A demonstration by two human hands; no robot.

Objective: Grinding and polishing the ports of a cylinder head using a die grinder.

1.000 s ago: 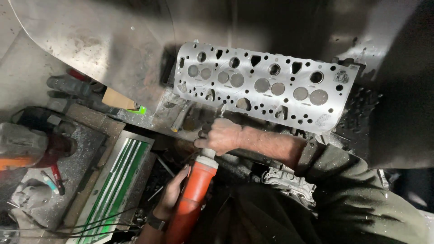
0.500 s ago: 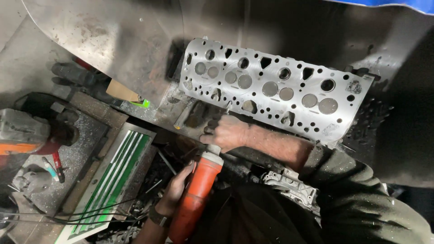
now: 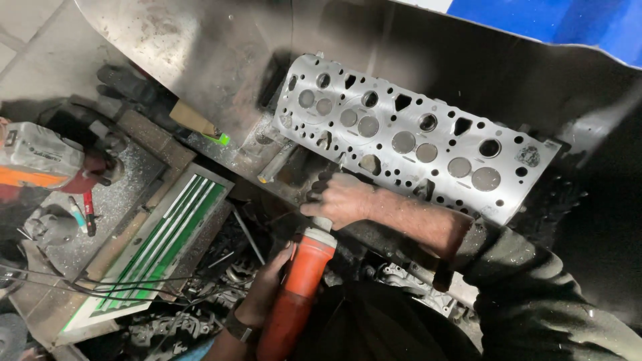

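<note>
Biggest thing I see: a curved sheet-metal panel (image 3: 200, 60), dull grey, scuffed and dusty, filling the top of the view. On it lies the cylinder head (image 3: 414, 137), a long flat machined slab, bright silver, full of round ports and small bolt holes, tilted down to the right. Its lower edge sits just above my right hand; upper and right edges have bare panel around them.

Next, the orange power tool (image 3: 297, 294), a plastic cylinder body with a white collar at the front, running up from bottom centre toward the slab's lower edge. Tool tip is hidden under my right hand.

My right hand (image 3: 344, 200) is closed tight round the tool's nose just past the collar, knuckles up, dark sleeve behind it. My left hand (image 3: 267, 284) is wrapped round the tool body lower down, fingers hidden behind it, watch on the wrist.

Left of the tool: a green-and-white striped flat box (image 3: 160, 247) on the gritty surface (image 3: 127, 194), black cables across it. Far left, a grey-and-orange machine (image 3: 40, 157). Small red-handled tool (image 3: 88, 212) beside it. Room down there is tight, cluttered with dark metal parts.
</note>
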